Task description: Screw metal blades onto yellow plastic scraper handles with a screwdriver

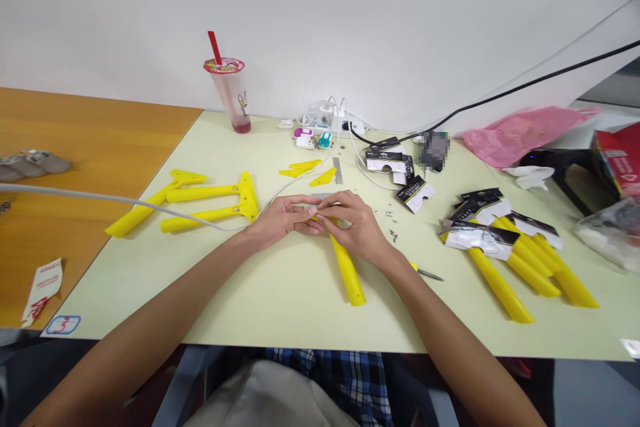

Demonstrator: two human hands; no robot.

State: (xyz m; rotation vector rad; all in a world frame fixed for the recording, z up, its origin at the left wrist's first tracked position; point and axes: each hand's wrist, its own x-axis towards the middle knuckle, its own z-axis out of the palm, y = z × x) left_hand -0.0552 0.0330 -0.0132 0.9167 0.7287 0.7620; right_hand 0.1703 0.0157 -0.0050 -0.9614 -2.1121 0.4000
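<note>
My left hand [293, 215] and my right hand [354, 223] meet at the table's middle, fingers closed around the head of a yellow scraper [347, 272]. Its handle points toward me and rests on the table. The fingertips hide most of the head, and any small part between them cannot be made out. Just beyond my fingers lie a flat metal blade [338, 171] and loose yellow head pieces [323, 177]. Small screws and nuts [393, 235] are scattered right of my right hand. A screwdriver [430, 275] lies partly behind my right forearm.
Yellow scrapers [210, 193] lie at left, crossed by a grey cable [125, 199]. At right are several scrapers with black-and-white cards [483, 240]. A drink cup [233, 97], a power strip [325, 117], loose cards [415, 193] and a pink bag [520, 137] stand along the back.
</note>
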